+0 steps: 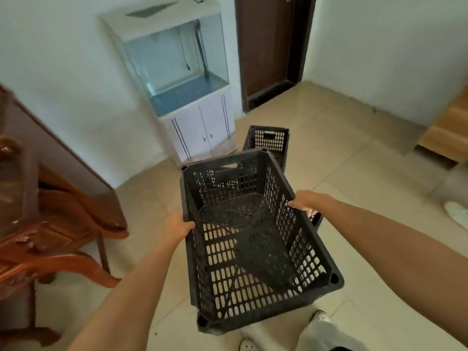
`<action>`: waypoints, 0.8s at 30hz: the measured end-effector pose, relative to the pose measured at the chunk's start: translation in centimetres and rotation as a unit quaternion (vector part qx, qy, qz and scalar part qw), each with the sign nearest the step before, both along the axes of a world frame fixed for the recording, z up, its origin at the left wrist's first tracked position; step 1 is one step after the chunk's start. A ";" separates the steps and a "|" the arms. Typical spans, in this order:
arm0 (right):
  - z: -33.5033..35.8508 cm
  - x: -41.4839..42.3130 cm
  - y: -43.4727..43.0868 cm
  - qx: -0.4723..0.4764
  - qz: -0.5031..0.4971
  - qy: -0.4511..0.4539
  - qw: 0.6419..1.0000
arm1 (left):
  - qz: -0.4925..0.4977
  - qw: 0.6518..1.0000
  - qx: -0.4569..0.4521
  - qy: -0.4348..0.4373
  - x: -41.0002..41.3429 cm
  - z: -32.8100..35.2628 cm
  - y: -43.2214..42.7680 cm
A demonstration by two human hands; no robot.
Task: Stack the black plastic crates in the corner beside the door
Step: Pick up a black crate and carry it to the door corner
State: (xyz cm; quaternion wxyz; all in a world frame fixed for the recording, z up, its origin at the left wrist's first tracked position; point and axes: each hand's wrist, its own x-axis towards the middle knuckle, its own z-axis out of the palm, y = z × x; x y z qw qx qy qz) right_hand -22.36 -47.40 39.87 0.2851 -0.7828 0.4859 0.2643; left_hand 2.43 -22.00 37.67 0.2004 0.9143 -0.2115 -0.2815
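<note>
A black perforated plastic crate (pixel 255 239) is held open side up above the tiled floor (pixel 354 173), filling the middle of the view. The left hand (pixel 177 228) grips the crate's left long rim at about 9 o'clock of the crate, thumb hooked over the edge and fingers wrapped beneath. The right hand (pixel 305 202) grips the right long rim at about 2 o'clock, thumb over the top and fingers curled down the outer wall; their tips are partly hidden, so the exact grip there is hard to tell.

A second black crate (pixel 269 143) sits on the floor at 12 o'clock from the held one, just beyond its far end. It is just beside the white cabinet (pixel 202 133) that carries a glass fish tank (pixel 174 64). The dark brown door (pixel 268 46) stands at 1 o'clock, behind that crate, set in the far wall.

At 9 o'clock is carved reddish wooden furniture (pixel 50 236). A pale wooden bench (pixel 448 130) sits at 3 o'clock. White shoes (pixel 320 316) show below the held crate at 6 o'clock.
</note>
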 end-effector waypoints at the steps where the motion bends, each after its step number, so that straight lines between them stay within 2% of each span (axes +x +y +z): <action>1: -0.2 -1.8 -1.0 -0.003 -0.011 -0.002 1.000 | -0.010 1.000 0.000 0.002 -0.9 -0.1 -1.8; 5: -1.4 -9.5 -5.8 -0.011 -0.052 -0.005 0.999 | -0.067 0.997 0.035 -0.009 -4.8 -0.8 -9.7; 14: -3.0 -26.8 -19.4 0.076 -0.205 -0.026 0.975 | -0.169 0.982 0.008 -0.078 -17.8 0.0 -30.5; 19: -2.5 -32.5 -26.2 0.080 -0.256 -0.046 0.962 | -0.215 0.971 0.008 -0.102 -22.1 0.4 -40.1; 24: -2.8 -34.7 -32.2 0.071 -0.273 -0.044 0.958 | -0.249 0.963 0.012 -0.103 -23.4 -0.1 -48.0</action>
